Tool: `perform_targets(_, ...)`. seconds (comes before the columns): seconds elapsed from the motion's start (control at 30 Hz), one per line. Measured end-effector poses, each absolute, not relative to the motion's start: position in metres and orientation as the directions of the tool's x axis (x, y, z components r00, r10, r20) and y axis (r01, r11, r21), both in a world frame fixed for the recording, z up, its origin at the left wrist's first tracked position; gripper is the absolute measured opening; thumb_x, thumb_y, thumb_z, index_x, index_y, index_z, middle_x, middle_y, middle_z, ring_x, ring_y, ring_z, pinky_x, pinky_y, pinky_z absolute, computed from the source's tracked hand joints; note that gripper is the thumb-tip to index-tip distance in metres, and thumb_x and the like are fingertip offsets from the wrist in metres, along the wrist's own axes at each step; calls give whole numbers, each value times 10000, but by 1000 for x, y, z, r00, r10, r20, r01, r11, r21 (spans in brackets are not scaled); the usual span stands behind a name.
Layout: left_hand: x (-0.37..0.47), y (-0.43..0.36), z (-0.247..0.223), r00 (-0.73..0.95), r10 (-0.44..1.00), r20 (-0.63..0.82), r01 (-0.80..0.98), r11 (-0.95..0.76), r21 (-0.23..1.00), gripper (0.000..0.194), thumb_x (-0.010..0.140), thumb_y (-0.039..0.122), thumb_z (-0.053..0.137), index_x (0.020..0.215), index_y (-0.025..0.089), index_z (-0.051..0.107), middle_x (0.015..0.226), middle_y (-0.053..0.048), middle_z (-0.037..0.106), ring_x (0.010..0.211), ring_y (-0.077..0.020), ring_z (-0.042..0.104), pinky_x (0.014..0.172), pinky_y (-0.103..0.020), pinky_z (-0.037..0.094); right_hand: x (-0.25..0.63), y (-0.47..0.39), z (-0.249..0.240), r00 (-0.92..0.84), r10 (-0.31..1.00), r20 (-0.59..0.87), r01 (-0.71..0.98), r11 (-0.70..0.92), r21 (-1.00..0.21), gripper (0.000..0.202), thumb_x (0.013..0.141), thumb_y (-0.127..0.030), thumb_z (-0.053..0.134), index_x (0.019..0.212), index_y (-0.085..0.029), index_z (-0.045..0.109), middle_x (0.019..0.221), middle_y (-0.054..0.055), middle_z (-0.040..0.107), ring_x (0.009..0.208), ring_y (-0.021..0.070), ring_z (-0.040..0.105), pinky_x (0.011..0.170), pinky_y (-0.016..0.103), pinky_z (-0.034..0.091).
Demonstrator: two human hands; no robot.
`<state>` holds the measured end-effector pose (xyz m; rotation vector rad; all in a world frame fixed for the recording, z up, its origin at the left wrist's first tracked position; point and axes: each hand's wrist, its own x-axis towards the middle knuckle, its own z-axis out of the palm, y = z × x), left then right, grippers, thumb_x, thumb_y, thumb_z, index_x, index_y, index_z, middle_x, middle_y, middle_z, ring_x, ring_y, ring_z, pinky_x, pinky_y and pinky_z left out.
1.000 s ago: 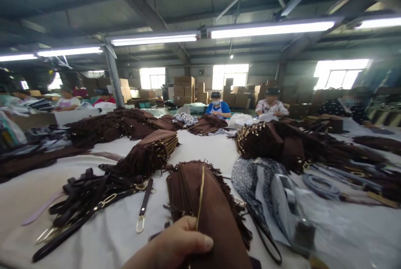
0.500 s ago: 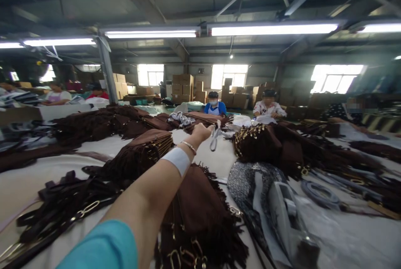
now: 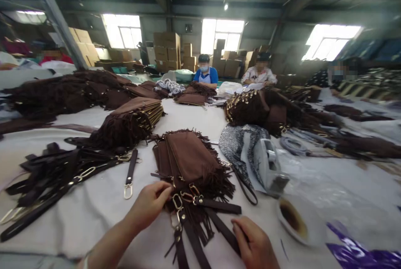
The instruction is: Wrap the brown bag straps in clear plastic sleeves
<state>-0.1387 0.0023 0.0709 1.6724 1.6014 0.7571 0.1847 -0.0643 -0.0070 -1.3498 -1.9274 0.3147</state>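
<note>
Brown fringed pouches (image 3: 191, 156) lie in a small pile before me, with gold clasps and dark straps (image 3: 194, 239) at their near edge. My left hand (image 3: 155, 198) is at the pile's near left corner, thumb and fingers pinched beside a gold clasp (image 3: 177, 201); what they hold, if anything, is too small to make out. Lower right, my right hand (image 3: 255, 242) is closed, its fingertips at the end of a dark strap (image 3: 224, 229). A single short strap (image 3: 130, 173) with a gold clasp lies left of the pile.
A tape dispenser (image 3: 266, 162) stands right of the pile, near a round bowl (image 3: 293, 221) and purple plastic (image 3: 354, 248). Loose dark straps (image 3: 59, 173) lie left. More brown pouch stacks (image 3: 134, 120) sit farther back. Across the table are people, including one in blue (image 3: 206, 74).
The view has tipped down. The left arm has drawn back from its far reach, and the looped light cord beside that hand no longer shows there. My right hand has come into view.
</note>
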Motion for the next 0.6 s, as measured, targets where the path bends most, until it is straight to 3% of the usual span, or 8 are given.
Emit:
perform_targets(0.2, -151, -32, 29, 21, 998, 60, 608, -61, 792, 316, 881, 461, 492, 802, 213, 671, 764, -15, 685, 727, -187, 632, 692, -257, 480, 179, -46, 24, 17, 917, 398, 797, 228, -560, 296, 943, -317, 434, 935, -177, 695, 875, 105, 732, 804, 216, 698, 734, 302, 557)
perform_targets(0.37, -148, -41, 20, 76, 978, 194, 606, -200, 770, 286, 891, 434, 491, 802, 220, 658, 826, -30, 673, 801, -195, 619, 740, -260, 483, 197, -27, 36, 57, 873, 484, 937, 121, -329, 259, 899, -258, 464, 1018, -137, 660, 943, 135, 718, 867, 242, 684, 797, 348, 532)
perform_targets(0.5, -148, -46, 19, 86, 977, 195, 601, -207, 772, 292, 903, 432, 478, 802, 218, 650, 826, -27, 663, 802, -188, 616, 746, -261, 481, 207, -14, 46, 138, 878, 459, 986, -76, -150, 538, 880, -254, 493, 1375, -62, 402, 1002, 199, 703, 802, 278, 698, 666, 360, 524)
perform_targets(0.57, -148, -47, 18, 88, 973, 213, 605, -221, 765, 300, 905, 436, 475, 791, 216, 645, 824, -31, 658, 803, -189, 612, 757, -268, 481, 212, -4, 50, 184, 882, 433, 983, -154, -105, 664, 880, -279, 505, 1447, -31, 267, 945, 219, 710, 728, 290, 703, 587, 353, 498)
perform_targets(0.6, -148, -47, 18, 85, 972, 220, 607, -226, 762, 305, 905, 438, 473, 785, 215, 643, 821, -34, 655, 802, -190, 610, 758, -272, 482, 214, 3, 52, 210, 883, 420, 978, -186, -97, 671, 876, -292, 514, 1443, -24, 276, 879, 213, 715, 686, 295, 699, 560, 353, 483)
